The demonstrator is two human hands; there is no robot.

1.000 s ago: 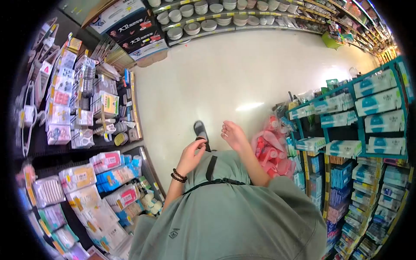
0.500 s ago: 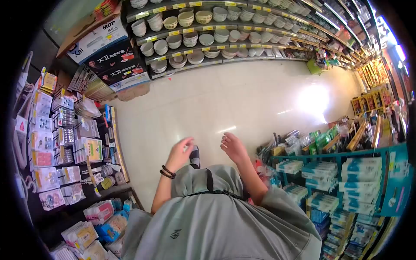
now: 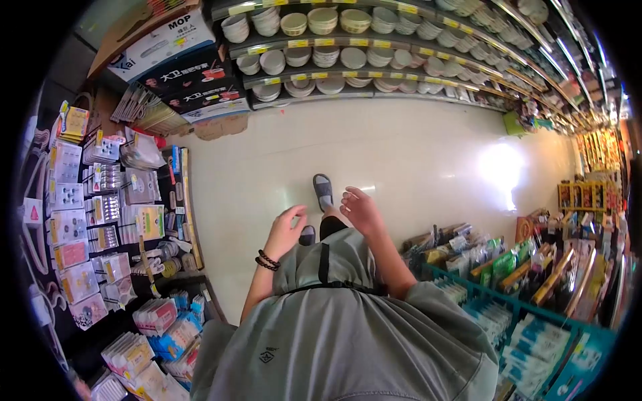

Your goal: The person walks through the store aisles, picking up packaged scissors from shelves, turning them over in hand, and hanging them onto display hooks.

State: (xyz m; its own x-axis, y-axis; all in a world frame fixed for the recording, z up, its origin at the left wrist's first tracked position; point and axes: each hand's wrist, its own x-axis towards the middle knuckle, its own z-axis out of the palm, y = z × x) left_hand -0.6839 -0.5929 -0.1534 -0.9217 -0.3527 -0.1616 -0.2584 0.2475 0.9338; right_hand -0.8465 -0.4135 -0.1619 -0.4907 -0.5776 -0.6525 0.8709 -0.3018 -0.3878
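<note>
My left hand (image 3: 287,228) hovers in front of my waist, fingers loosely bent and apart, with nothing in it. A dark beaded bracelet (image 3: 267,260) circles that wrist. To its right, my right hand (image 3: 361,208) is also raised in the air, its fingers slightly curled, spread and free of any object. Neither hand touches goods or shelves. Between and beyond them a sandalled foot (image 3: 323,187) is stretched forward on the floor, and the other foot (image 3: 307,235) shows beside my left hand.
Shelves of stacked bowls (image 3: 326,57) run along the far side. Mop boxes (image 3: 194,80) stand at the far left, above a piece of cardboard. Hanging packaged goods (image 3: 67,194) line the left. A teal rack (image 3: 508,301) holds packets on the right. Pale floor (image 3: 388,140) lies ahead.
One foot has stepped forward and now shows ahead of my hands. The teal rack sits lower in view and the bowl shelves have shifted right. Both hands stay raised with nothing in them.
</note>
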